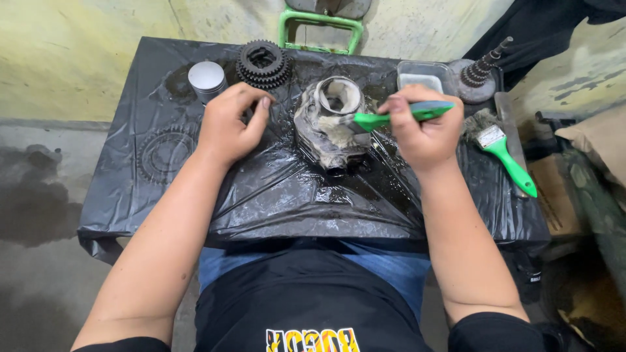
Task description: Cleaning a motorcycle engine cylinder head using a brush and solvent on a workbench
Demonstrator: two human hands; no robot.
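Forearms reach forward over a table draped in wet, crinkled black plastic sheet [280,195]. The right hand [424,127] is curled closed around a green-handled paintbrush [391,117], holding it level with its bristles pressed against a greasy, ring-shaped grey metal housing [329,124] just left of the knuckles. The left hand [228,124] rests palm down on the sheet, fingers loosely bent, gripping nothing visible. Just beyond its fingertips sit a dark toothed steel gear stack [263,63] and a smooth silver cylinder [207,79]. A second green-handled brush [502,146] lies right of the right hand.
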